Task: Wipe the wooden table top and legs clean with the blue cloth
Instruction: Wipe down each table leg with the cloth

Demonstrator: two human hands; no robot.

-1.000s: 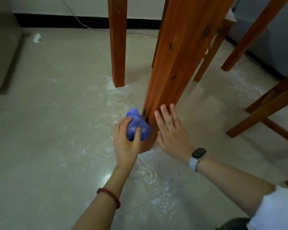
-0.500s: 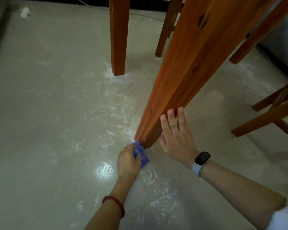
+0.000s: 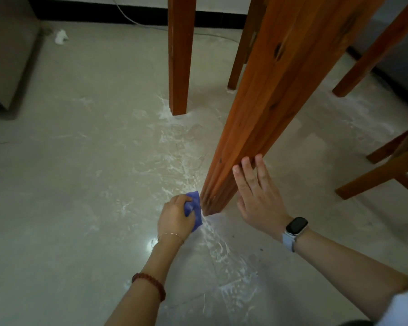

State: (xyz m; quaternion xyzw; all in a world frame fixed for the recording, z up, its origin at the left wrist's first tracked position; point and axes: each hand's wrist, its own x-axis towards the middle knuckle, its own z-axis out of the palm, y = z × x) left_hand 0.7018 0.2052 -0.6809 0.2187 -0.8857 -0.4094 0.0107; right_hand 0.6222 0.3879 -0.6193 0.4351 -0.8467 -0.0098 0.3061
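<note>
At the leg's (image 3: pixel 257 128) foot, the left hand (image 3: pixel 176 218) clutches the blue cloth (image 3: pixel 193 204). The right hand (image 3: pixel 257 196), flat and released, braces it. Dusty floor (image 3: pixel 80 184) grit could soil the cloth.

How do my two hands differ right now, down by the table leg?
The left hand is closed around the blue cloth at the foot of the table leg; the right hand is open, fingers flat on the wood. The left wrist wears bracelets, the right a smartwatch. Both are at the same leg.

floor (image 3: pixel 80 184): pale, glossy, white-smeared | baseboard (image 3: pixel 104 10): black | far-right furniture (image 3: pixel 400 50): possibly grey sofa
</note>
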